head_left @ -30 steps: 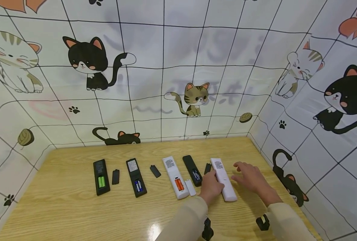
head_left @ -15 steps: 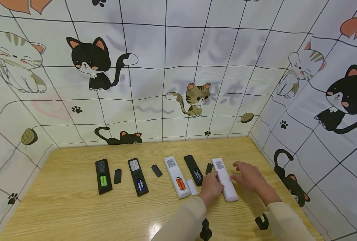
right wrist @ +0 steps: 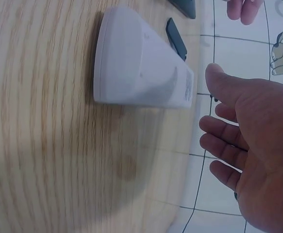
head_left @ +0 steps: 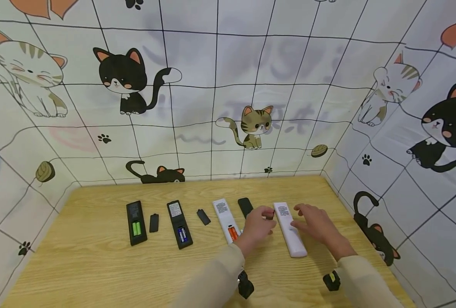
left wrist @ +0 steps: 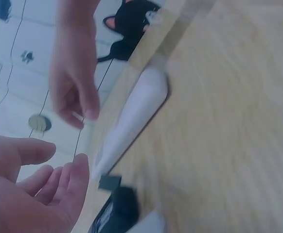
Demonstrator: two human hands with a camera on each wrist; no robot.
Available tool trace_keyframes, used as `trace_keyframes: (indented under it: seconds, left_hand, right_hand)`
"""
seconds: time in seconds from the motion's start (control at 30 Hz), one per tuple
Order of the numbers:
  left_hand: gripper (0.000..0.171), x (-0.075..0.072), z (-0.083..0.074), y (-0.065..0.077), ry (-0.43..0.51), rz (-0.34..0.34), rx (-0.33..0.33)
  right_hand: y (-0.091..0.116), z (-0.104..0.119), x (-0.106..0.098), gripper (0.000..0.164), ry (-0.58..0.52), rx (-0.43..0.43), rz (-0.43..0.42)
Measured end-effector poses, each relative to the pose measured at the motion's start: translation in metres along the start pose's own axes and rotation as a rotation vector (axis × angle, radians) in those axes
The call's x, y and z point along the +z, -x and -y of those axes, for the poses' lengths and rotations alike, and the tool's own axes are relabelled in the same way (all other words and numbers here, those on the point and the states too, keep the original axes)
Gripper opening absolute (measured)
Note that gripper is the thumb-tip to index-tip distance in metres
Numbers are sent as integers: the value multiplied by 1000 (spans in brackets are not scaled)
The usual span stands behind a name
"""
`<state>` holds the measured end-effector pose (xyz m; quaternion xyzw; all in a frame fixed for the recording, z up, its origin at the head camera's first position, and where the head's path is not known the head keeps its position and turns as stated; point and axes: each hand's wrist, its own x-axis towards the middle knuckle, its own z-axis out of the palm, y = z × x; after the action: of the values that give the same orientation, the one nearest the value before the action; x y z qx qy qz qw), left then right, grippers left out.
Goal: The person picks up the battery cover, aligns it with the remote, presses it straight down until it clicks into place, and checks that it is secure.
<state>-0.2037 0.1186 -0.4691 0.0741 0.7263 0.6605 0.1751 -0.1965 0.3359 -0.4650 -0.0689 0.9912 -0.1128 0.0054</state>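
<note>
A white remote control (head_left: 289,233) lies back side up on the table, its battery cover in place. My left hand (head_left: 256,227) hovers left of it with fingers loosely bent and nothing in them, overlapping a black remote (head_left: 245,206) and a second white remote (head_left: 223,216) in the head view. Under its fingertips, a small dark battery cover (right wrist: 176,39) lies beside the first white remote. My right hand (head_left: 315,224) is held at that remote's right side, fingers relaxed and holding nothing; the right wrist view shows its thumb and fingers (right wrist: 224,136) apart from the remote.
Further left lie two black remotes, one with green batteries (head_left: 136,223) and one with blue batteries (head_left: 179,224), both uncovered. Two loose dark covers (head_left: 154,223) (head_left: 203,217) lie near them. Cat-patterned cloth walls (head_left: 212,85) rise behind the table (head_left: 135,278) and along its sides.
My left hand has come off the white remote's left edge and moved left and up, over the black remote. My right hand has barely moved. The head view has turned slightly left.
</note>
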Motion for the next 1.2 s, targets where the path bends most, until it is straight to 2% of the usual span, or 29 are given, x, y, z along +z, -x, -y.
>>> trace_keyframes:
  seconds: [0.27,0.53,0.73,0.9,1.13,1.2]
  left_hand:
    - [35,-34,-4,-8,-66,-35,-12]
    - [39,-51,-6,-13,-64,-81,-51]
    - [46,-54,-2,-16,-53,-112,-67]
    - [51,-53,4,-21,-79,-161,-86]
    - [58,-45,12,-27,-284,-222,-106]
    - [60,-43,14,-27,-315,-241,-125]
  right_hand:
    - [-5,18,2,49,-6,-15,-7]
    - [-10,30,6,46,33,-77,-31]
    - [-15,35,13,44,67,-99,-41]
    - [-18,40,16,43,93,-104,-47]
    - [-20,46,18,44,113,-89,-44]
    - [-20,47,19,45,113,-88,-48]
